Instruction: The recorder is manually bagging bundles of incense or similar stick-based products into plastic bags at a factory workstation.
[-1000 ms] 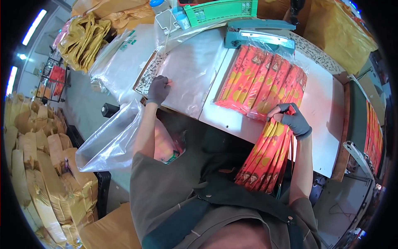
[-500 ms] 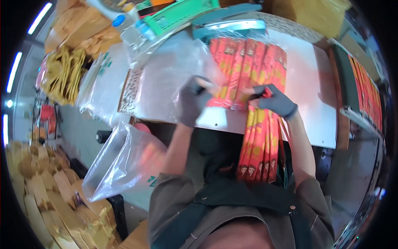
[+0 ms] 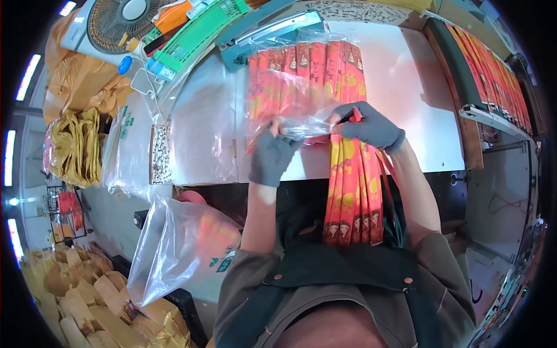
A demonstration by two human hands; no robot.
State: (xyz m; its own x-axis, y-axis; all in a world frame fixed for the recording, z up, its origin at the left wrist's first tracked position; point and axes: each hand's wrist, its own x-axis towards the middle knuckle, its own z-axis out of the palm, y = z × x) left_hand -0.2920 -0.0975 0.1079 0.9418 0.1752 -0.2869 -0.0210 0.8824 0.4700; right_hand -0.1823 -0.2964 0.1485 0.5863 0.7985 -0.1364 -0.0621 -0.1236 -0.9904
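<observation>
Red-and-yellow long flat paper packets (image 3: 353, 191), fanned as a bundle, hang from the right hand (image 3: 366, 126) down over the near edge of the white table (image 3: 418, 98) and reach the person's chest. That hand wears a grey fingerless glove, and its fingers are closed around the top of the bundle just at the table's edge. The left hand (image 3: 271, 155), gloved the same, has its fingers pinched shut on the mouth of a clear thin plastic bag (image 3: 301, 119) that lies crumpled between the two hands, touching the bundle's top. A second row of red-and-yellow packets inside clear wrap (image 3: 301, 69) lies flat on the table just beyond the hands, its far end against a teal bar-shaped sealing machine (image 3: 272, 35). To the right of that row the table surface is bare as far as the dark raised rail (image 3: 458, 75) along its right edge. Left of the hands, loose clear plastic sheets (image 3: 197, 127) cover the table to its left edge. Below that edge a large clear plastic sack (image 3: 174, 249) hangs open beside the left forearm.
</observation>
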